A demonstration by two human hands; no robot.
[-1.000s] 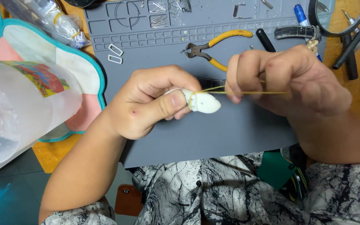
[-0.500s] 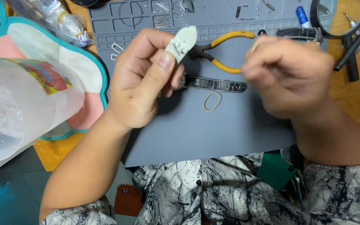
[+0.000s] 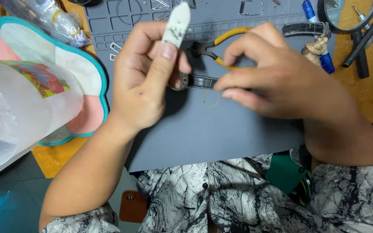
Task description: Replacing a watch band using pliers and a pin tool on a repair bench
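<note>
one grey work mat over orange tabletop

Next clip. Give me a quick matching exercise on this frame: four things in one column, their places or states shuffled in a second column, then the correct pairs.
Things:
1. white wrapped piece
2. rubber band
3. yellow-handled pliers
4. magnifying glass

Places or states:
A. lying loose on the grey mat, below the watch strap
B. top right corner
C. pinched upright in the left hand
D. partly hidden behind the right hand

Pairs: 1-C, 2-A, 3-D, 4-B
</note>
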